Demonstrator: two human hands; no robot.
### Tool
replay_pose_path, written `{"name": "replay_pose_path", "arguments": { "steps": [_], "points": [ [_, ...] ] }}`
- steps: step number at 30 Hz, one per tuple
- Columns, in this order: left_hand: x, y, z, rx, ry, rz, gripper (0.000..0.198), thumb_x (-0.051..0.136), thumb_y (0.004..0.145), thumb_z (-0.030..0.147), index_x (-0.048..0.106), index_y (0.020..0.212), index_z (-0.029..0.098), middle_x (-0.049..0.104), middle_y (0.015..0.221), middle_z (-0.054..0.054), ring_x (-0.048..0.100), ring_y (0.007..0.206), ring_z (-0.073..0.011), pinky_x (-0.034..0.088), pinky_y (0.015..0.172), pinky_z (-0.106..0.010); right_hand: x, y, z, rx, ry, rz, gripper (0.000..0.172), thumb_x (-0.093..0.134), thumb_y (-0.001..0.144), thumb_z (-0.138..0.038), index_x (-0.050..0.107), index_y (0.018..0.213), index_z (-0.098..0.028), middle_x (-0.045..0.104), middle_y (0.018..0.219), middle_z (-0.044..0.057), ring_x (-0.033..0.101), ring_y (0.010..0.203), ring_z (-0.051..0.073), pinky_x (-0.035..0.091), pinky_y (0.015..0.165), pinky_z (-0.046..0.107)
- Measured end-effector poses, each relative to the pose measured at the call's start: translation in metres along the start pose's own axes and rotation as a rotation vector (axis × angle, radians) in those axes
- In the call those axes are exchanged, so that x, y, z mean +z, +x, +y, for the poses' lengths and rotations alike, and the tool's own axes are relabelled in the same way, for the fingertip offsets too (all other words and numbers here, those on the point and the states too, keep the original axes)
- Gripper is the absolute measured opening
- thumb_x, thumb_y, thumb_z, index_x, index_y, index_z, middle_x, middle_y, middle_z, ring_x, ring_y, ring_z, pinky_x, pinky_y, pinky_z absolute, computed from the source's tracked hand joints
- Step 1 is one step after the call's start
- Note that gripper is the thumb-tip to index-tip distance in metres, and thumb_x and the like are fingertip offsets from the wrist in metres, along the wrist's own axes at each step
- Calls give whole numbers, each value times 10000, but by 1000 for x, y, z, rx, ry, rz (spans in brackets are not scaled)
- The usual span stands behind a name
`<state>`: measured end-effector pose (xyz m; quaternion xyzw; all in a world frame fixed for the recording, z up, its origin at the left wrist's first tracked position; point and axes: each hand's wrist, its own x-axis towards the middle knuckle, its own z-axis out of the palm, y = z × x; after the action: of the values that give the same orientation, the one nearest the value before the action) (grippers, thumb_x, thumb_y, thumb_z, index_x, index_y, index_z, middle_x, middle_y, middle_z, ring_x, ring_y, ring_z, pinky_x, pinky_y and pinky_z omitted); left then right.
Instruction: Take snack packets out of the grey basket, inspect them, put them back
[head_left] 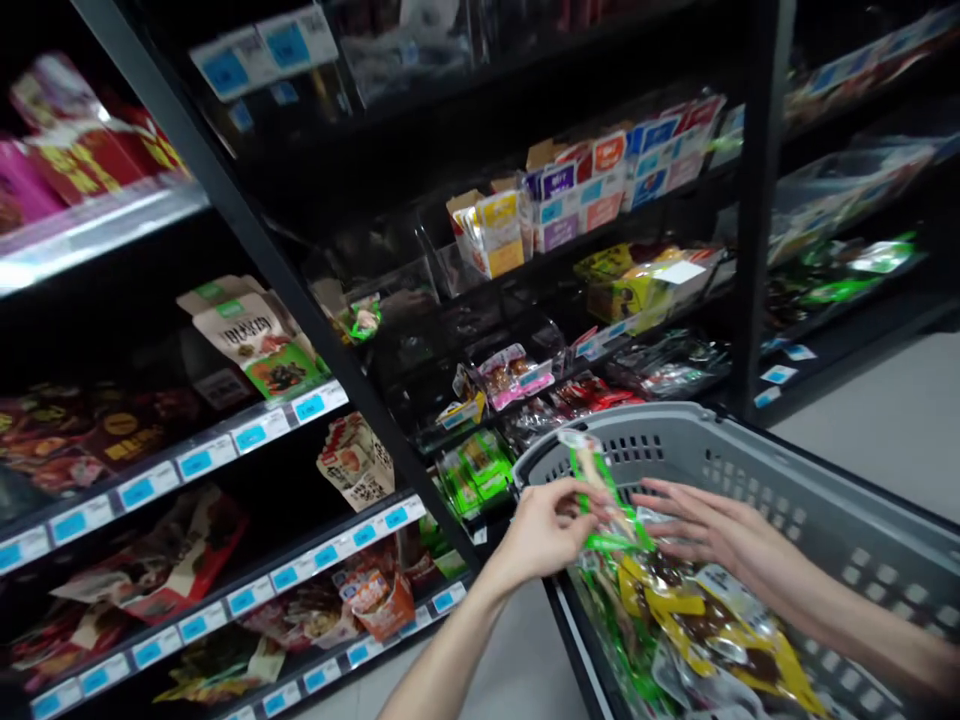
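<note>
My left hand [541, 530] is closed on a small green-edged clear snack packet [600, 490], held upright over the near rim of a grey plastic shopping basket [750, 470]. My right hand [701, 525] is over the basket beside the packet, fingers spread and touching its lower end. The basket holds several snack packets [697, 630], yellow and green with dark contents.
Black store shelves fill the left and back, with blue price tags [195, 462] along their edges. Brown and green pouches [255, 340] sit at left, boxed snacks [585, 185] on the middle shelf, green packets [476, 470] low by the basket. Pale floor [885, 420] shows at right.
</note>
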<state>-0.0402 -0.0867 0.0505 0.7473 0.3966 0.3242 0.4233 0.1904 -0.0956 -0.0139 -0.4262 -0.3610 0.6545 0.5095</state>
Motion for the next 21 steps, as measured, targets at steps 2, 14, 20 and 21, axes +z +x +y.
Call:
{"name": "replay_pose_path", "arguments": {
  "steps": [2, 14, 20, 21],
  "points": [
    [-22, -10, 15, 59, 26, 112, 106, 633, 833, 287, 695, 914, 316, 752, 999, -107, 746, 890, -249, 602, 775, -398, -1, 0, 1, 23, -26, -48, 463, 693, 814, -522, 700, 1186, -247, 676, 1291, 150, 737, 979, 328, 646, 790, 416],
    [-194, 16, 180, 417, 243, 707, 235, 663, 798, 215, 565, 1008, 183, 699, 1044, -79, 688, 976, -190, 598, 810, -331, 0, -5, 0, 56, -42, -151, 391, 715, 770, -492, 754, 1095, -279, 721, 1212, 137, 742, 872, 277, 625, 720, 350],
    [-283, 90, 210, 178, 290, 916, 213, 580, 763, 56, 598, 964, 124, 663, 797, -45, 652, 737, -142, 535, 777, -310, 7, -14, -11, 4, -44, -128, 316, 672, 828, -477, 763, 1022, -244, 753, 1103, 148, 736, 777, 244, 603, 643, 322],
    [-291, 97, 214, 137, 361, 942, 210, 559, 772, 62, 601, 968, 124, 654, 779, -44, 646, 750, -156, 525, 787, -324, 7, -14, -12, -3, -50, -132, 323, 663, 837, -481, 759, 1022, -235, 755, 1093, 150, 736, 770, 240, 600, 637, 319]
  ]
}}
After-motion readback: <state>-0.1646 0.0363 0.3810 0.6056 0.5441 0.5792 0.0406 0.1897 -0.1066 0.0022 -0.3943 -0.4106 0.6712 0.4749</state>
